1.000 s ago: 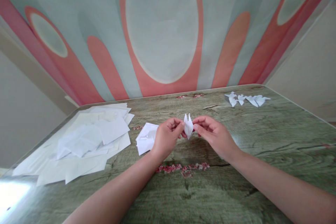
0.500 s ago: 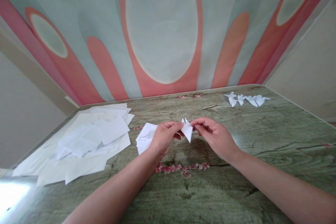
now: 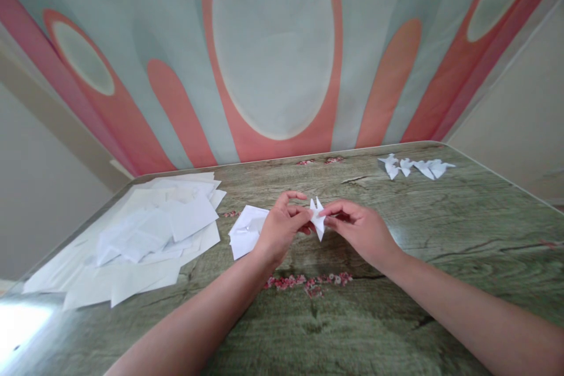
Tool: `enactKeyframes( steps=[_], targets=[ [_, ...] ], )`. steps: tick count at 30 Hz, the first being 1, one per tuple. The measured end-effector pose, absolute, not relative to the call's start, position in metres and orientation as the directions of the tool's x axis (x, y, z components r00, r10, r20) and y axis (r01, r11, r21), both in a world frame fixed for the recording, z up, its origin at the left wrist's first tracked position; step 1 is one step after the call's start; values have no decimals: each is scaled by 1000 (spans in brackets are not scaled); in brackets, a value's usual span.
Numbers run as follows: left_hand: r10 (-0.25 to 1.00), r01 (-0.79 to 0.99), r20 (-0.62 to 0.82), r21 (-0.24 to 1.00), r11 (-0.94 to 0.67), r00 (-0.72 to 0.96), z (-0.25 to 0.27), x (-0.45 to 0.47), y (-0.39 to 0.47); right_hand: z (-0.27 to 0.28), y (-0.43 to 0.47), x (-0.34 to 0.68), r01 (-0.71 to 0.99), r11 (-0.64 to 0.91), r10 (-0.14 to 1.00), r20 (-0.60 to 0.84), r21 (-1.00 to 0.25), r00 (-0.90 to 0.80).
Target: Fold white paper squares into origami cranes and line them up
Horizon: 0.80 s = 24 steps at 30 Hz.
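A small white folded paper piece [image 3: 318, 224], with two narrow points at the top and one pointed tip below, is held above the table between both hands. My left hand [image 3: 286, 220] pinches its left side with thumb and fingers, the index finger lifted away over it. On the right side, the thumb and index finger of my right hand [image 3: 359, 228] grip the same piece. Partly behind my left wrist lies a small stack of white paper [image 3: 247, 229], its right part hidden.
A wide, untidy pile of white paper sheets [image 3: 194, 218] covers the table's left side. Several folded white paper figures [image 3: 429, 168] sit in a row at the far right. Beyond the wood-patterned table [image 3: 352, 329] rises a wall with a red and grey-green print [image 3: 273, 41].
My left index finger has lifted off the paper. My right fingers have moved in from its edge and now pinch it. The piece looks slightly turned, with its top points more upright.
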<state>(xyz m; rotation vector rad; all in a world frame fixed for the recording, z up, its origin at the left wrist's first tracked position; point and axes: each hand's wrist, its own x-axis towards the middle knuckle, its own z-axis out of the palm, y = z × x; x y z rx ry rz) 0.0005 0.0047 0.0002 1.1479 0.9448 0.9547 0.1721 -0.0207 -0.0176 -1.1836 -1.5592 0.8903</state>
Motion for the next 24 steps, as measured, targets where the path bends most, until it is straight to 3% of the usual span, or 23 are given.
enactKeyframes(
  steps=[7,13,24],
  targets=[
    [918,21,23,999,-35,395,6,-2,2,-24,-14,176,161,163,985,171,-973,37],
    [950,162,145,967,-195,276,-1,-1,-2,-21,-15,175,120,170,985,170,-978,-17],
    [974,30,80,996,-88,210,3,7,-5,-25,-17,172,12,120,993,120,-993,-9]
  ],
)
